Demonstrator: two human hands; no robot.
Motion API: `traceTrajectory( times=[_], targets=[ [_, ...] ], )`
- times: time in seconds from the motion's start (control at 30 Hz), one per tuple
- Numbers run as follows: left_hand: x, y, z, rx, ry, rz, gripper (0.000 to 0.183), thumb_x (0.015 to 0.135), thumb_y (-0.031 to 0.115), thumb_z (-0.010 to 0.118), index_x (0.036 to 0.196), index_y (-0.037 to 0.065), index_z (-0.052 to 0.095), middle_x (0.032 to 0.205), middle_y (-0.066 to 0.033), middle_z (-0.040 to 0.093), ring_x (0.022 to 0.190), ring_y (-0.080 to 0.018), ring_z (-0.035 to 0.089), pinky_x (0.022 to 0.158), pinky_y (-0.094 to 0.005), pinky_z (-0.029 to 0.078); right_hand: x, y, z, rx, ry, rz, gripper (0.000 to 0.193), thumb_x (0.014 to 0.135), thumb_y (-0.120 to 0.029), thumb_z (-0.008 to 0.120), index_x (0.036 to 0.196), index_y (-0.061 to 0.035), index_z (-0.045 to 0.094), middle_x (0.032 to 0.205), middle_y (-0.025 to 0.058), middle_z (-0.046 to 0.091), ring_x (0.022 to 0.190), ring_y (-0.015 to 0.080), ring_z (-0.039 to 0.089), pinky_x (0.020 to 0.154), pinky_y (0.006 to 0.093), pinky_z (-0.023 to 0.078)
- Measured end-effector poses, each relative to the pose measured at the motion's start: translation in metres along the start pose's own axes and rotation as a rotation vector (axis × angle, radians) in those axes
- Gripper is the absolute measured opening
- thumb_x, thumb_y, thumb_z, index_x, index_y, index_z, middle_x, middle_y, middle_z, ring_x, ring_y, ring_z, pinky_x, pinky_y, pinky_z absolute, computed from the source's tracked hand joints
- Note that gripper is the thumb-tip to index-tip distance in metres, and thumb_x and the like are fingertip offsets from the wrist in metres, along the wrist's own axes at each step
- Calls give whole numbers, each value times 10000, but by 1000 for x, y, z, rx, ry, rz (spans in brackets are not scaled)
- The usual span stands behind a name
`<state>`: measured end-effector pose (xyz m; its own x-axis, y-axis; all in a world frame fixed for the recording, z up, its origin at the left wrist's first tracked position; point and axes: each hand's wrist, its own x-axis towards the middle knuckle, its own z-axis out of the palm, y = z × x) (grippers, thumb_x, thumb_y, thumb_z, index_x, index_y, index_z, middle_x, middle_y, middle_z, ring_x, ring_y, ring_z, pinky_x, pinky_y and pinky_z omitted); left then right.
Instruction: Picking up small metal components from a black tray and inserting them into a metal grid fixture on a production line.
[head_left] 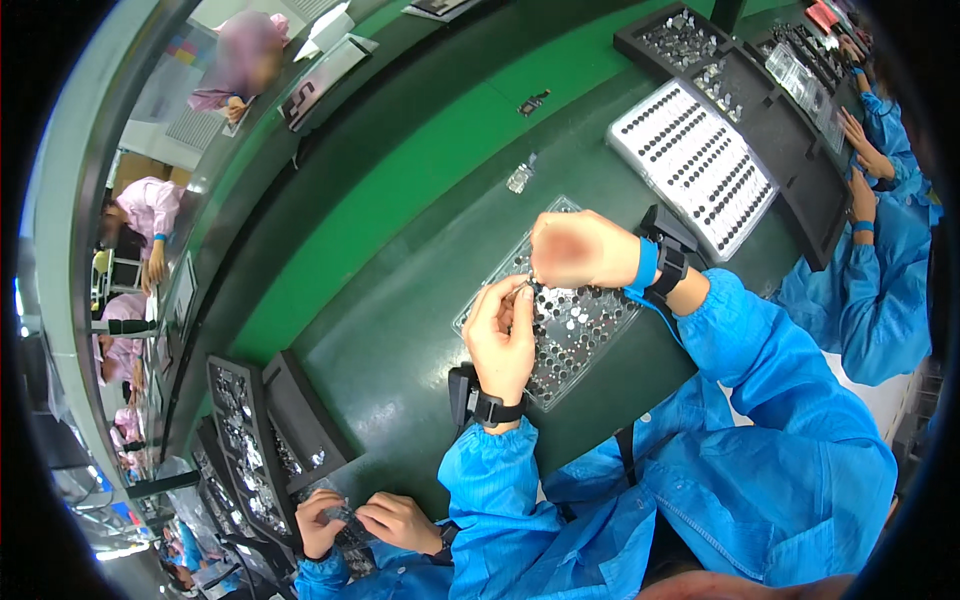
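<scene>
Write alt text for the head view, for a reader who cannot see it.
Two bare hands, the left hand and the right hand, meet over a clear tray of small round metal parts on a dark green bench, pinching something too small to identify. Both arms wear blue sleeves and wrist straps. Co-workers in blue sit on both sides, with black trays and a white tray beyond.

A white tray point(693, 165) full of small dark holes lies far to the right on the green table point(420, 170). Black trays point(760, 110) of tiny shiny parts sit beside it. A small clear bag point(520, 178) lies far out in the middle. More black trays point(255, 440) stand near on the left. People in blue coats point(880, 290) sit on the right. People in pink coats point(150, 205) sit far left.
</scene>
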<state>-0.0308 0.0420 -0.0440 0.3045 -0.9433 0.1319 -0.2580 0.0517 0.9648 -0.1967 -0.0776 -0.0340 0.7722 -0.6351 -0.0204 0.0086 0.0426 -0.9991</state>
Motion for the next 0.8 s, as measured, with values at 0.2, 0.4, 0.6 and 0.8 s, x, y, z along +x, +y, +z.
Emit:
traceTrajectory(
  times=[0.2,0.4,0.6,0.8],
  targets=[
    [-2,-7,-2,-5,-26,70,139,958,32,654,1084,-21,679,950,-42,689,774,-89,603,673,-239,501,1,23,-5,-141,-16,-164,194,931,-54,716,930,-75,523,932,44,703,888,121,691,768,289,580],
    [-13,-18,-11,96,36,21,107,899,32,691,987,-27,706,878,-105,673,729,-164,643,649,-303,517,6,35,10,-141,-60,-183,245,924,-128,690,853,-68,463,887,61,718,776,106,651,681,307,535],
    [-10,-39,-3,51,-9,146,127,928,-17,677,1053,-39,670,846,-36,660,663,-69,590,596,-218,488,-3,26,7,-300,-88,-238,294,949,-70,660,825,-58,394,856,62,676,705,99,569,626,295,494],
    [-2,-27,-4,50,-7,104,123,940,-7,653,1051,-55,668,806,-41,650,656,-79,587,585,-227,473,7,21,4,-421,-50,-292,311,928,-152,695,779,-44,444,738,72,647,637,157,569,590,329,464]
  ],
)
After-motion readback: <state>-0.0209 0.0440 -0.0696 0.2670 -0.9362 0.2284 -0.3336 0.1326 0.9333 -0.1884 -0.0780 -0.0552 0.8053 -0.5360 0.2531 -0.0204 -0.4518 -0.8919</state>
